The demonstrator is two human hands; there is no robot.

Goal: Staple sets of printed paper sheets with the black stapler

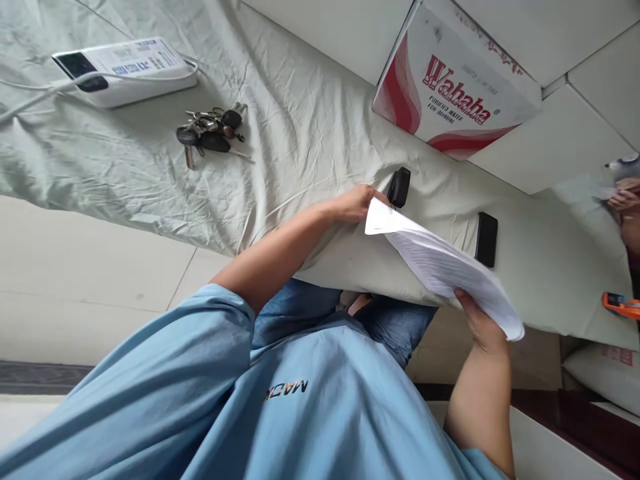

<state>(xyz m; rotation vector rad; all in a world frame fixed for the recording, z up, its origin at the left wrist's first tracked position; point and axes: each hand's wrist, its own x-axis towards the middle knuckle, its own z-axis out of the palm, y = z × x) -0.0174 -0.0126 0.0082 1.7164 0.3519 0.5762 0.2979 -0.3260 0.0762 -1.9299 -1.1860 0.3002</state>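
A sheaf of printed paper sheets (440, 260) slants across the front of the cloth-covered table, its near left corner folded up. My right hand (483, 323) grips the lower right part of the sheaf, thumb on the printed side. At the sheaf's upper left corner, my left hand (357, 202) is closed, its fingertips partly hidden behind the paper. Close beside those fingertips is a black stapler-like object (400, 187); whether the fingers touch it is not clear. To the right, a black phone-like object (487, 240) lies on the cloth.
A Wahaha water carton (450, 87) stands at the back. Keys (213, 130) and a white box-shaped device (135, 70) with a cable lie at the left. Another person's hand (626, 199) shows at the right edge, above an orange tool (620, 305).
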